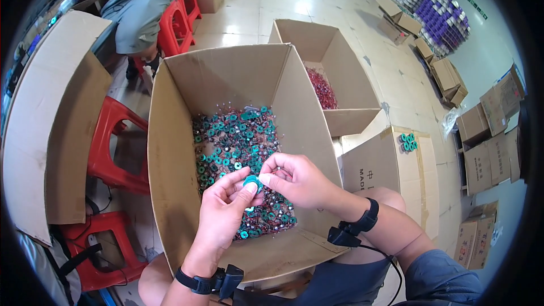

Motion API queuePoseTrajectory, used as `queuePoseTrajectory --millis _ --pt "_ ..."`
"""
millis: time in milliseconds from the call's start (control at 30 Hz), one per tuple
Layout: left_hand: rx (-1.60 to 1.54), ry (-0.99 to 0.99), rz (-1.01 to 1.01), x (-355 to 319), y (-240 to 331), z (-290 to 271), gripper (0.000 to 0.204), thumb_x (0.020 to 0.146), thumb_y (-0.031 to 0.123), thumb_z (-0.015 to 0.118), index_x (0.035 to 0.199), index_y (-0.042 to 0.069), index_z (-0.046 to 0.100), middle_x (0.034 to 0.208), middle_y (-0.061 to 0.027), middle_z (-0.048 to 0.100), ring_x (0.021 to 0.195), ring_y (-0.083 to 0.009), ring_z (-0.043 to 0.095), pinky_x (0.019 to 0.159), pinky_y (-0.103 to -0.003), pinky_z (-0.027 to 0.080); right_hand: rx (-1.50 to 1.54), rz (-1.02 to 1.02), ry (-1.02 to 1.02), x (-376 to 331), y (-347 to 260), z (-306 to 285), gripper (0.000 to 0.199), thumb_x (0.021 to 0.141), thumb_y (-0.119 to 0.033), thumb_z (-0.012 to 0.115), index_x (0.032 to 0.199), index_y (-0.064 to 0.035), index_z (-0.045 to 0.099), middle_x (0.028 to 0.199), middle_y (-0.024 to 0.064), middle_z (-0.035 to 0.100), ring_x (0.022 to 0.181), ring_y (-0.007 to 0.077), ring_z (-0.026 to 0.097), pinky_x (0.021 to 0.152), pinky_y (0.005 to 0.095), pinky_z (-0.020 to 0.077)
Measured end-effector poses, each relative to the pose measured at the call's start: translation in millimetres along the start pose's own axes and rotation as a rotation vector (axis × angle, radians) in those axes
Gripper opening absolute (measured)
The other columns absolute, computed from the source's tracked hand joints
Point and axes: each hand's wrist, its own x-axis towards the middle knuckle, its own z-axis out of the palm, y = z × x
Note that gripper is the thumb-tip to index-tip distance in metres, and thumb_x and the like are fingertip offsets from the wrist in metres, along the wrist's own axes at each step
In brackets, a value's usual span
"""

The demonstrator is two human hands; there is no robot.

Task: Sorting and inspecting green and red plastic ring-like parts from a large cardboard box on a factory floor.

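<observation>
1. So the step in hand looks like fine fingertip work on a single green ring (pixel 253 181), held up over the near half of the big cardboard box (pixel 226 73), clear of the pile.
2. Left hand (pixel 225 207): thumb and fingers pinched on that ring, thumb laid across its face.
3. Right hand (pixel 300 181): thumb and forefinger drawn together right by the ring's edge. Honestly can't tell if they're gripping it, or some tiny bit on it.
4. My take on the next move: it calls for a steady left pinch and light right fingertips, since the ring is small and would be easy to lose in the heap below.
5. The big box is open and holds a messy pile of green rings (pixel 238 136) mixed with little reddish and pale bits, spread over its bottom from near the far wall toward the near edge.
6. Beyond its far right corner there's a second open box (pixel 351 73), with red bits (pixel 321 88) lying in it.
7. Off the big box's right edge sits a closed box (pixel 411 175), with a small cluster of green rings (pixel 408 142) by its far edge.
</observation>
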Motion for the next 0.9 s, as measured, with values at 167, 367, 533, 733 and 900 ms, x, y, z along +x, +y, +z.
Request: queuePoseTrajectory --millis 167,367,533,733,900 --pt "0.059 0.038 0.085 0 -1 3 0.033 0.091 0.003 0.063 0.122 -0.006 0.058 0.096 -0.0095 0.069 0.080 -0.0115 0.066 0.074 -0.024 0.056 0.086 -0.023 -0.016 7 18 1 0.009 0.094 -0.011 0.061 0.092 -0.0031 0.057 0.071 -0.0061 0.055 0.060 -0.0029 0.044 0.048 0.0189 0.0329" --pt "0.063 0.053 0.076 -4 3 3 0.031 0.090 0.002 0.064 0.120 -0.006 0.059 0.093 -0.0096 0.069 0.076 -0.0111 0.066 0.072 -0.024 0.056 0.346 0.053 -0.095 8 7 1 0.011 0.097 -0.017 0.058 0.098 -0.0068 0.056 0.079 -0.0074 0.052 0.067 -0.0017 0.043 0.056 0.0163 0.0352" --pt "0.073 0.068 0.101 -3 0 4 0.031 0.089 0.001 0.065 0.118 -0.006 0.060 0.090 -0.0092 0.069 0.074 -0.0097 0.066 0.070 -0.023 0.056 0.528 0.240 -0.174 9 14 -2 0.014 0.098 -0.020 0.057 0.094 -0.0068 0.055 0.078 -0.0073 0.049 0.065 0.0022 0.047 0.056 0.0196 0.0391" --pt "0.139 0.175 0.157 3 -16 3 0.030 0.087 -0.002 0.066 0.117 -0.007 0.061 0.084 -0.0062 0.068 0.067 -0.0065 0.062 0.063 -0.020 0.053 -0.876 -0.595 0.211 4 4 16 0.015 0.097 -0.019 0.057 0.089 -0.0064 0.054 0.076 -0.0067 0.048 0.063 0.0073 0.051 0.053 0.0261 0.0423" --pt "0.174 0.184 0.204 -1 -18 6 0.029 0.089 -0.001 0.064 0.117 -0.006 0.061 0.085 -0.0067 0.068 0.068 -0.0085 0.062 0.062 -0.022 0.053 0.602 0.299 -0.117 10 15 6 0.018 0.096 -0.019 0.058 0.087 -0.0040 0.053 0.073 -0.0063 0.049 0.060 0.0096 0.051 0.050 0.0271 0.0418"
